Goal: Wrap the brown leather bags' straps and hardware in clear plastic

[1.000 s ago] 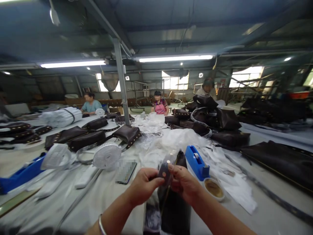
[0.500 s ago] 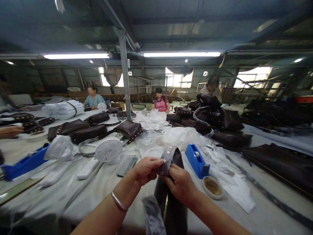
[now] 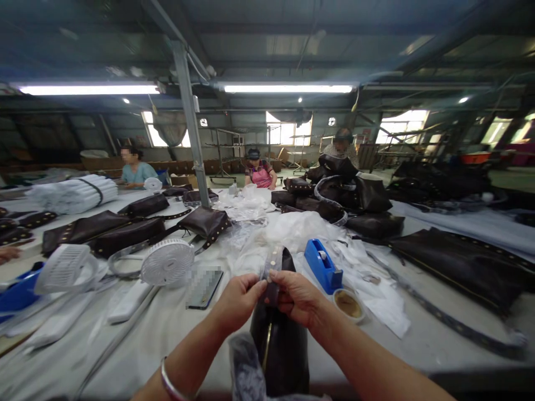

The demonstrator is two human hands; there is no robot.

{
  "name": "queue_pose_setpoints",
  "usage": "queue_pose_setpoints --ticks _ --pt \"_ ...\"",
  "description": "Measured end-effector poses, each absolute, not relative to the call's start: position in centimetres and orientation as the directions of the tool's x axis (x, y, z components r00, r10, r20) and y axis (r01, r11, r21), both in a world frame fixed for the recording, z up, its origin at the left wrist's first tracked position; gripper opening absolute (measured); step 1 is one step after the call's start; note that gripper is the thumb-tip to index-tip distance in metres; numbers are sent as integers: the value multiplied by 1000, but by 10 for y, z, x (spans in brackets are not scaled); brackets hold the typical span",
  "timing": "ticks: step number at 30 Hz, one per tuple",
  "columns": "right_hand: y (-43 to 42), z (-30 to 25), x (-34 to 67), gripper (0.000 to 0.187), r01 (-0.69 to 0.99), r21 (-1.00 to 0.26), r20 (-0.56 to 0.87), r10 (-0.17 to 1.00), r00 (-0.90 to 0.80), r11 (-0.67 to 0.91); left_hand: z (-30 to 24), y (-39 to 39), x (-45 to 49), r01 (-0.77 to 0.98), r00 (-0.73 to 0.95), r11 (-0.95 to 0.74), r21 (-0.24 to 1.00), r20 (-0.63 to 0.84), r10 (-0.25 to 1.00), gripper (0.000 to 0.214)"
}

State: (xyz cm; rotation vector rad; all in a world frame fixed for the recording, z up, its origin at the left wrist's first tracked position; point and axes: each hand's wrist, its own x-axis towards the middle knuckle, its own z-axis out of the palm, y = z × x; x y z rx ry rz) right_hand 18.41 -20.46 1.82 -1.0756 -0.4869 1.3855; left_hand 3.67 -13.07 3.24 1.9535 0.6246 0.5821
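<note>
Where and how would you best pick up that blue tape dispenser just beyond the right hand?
Probably grip the blue tape dispenser by its long sides, coming from above. Its body is long and narrow with the top uncovered, while a round, brown-centred roll sits close by its near end. The right hand is nearest, but it holds the studded strap.

Centre: studded strap (image 3: 274,258), gripped stretch hidden by left fingers (image 3: 257,288) and right fingers (image 3: 289,280). Dark bag (image 3: 288,348) runs partly behind right fingers. Left edge: blue dispenser (image 3: 17,294) is cut off; co-worker's hand (image 3: 8,254) cut off, blurred. Phone screen (image 3: 204,287), left of centre: pixelated, unreadable.
</note>
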Motion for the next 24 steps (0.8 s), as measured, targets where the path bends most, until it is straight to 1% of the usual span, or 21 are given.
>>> queue_pose_setpoints --ticks 4,7,10,12,14,16,17,19,20,21,22,23,24 --pt "-207 20 182 39 -479 -874 -231 937 264 -80 33 -137 33 261 761 -589 765 212 613 35" --pt "-209 25 181 39 -433 -900 -197 929 312 -45 36 -141 33 302 771 -664 684 234 592 34" --pt "-213 26 178 37 -424 -905 -190 926 326 -37 39 -140 26 301 785 -663 685 217 580 35" --pt "-217 24 177 36 -434 -900 -192 927 323 -35 37 -136 14 339 752 -622 706 194 630 38" --pt "-219 21 178 35 -445 -895 -200 920 337 -31 28 -136 -5 419 684 -542 729 139 716 43" --pt "-221 17 180 34 -456 -889 -217 908 358 -32 14 -145 -25 499 632 -452 740 46 774 50" --pt "-222 15 181 34 -459 -888 -223 903 368 -33 5 -152 -34 522 629 -403 751 -21 777 54" --pt "-222 13 180 35 -461 -887 -223 901 373 -28 -14 -172 -45 536 646 -262 802 -190 739 61" --pt "-222 13 179 35 -460 -888 -215 904 369 -23 -22 -182 -47 510 655 -96 855 -314 687 63" --pt "-222 13 177 35 -458 -889 -204 909 364 -17 -29 -191 -47 468 644 82 880 -403 650 64" --pt "-222 13 175 36 -456 -890 -194 913 358 -10 -33 -199 -45 393 638 247 886 -456 621 60" --pt "-222 14 174 36 -457 -890 -187 918 349 -7 -35 -204 -41 296 629 378 877 -477 614 55" --pt "-222 14 172 36 -458 -889 -183 923 340 -8 -34 -207 -37 201 612 442 874 -464 640 51"
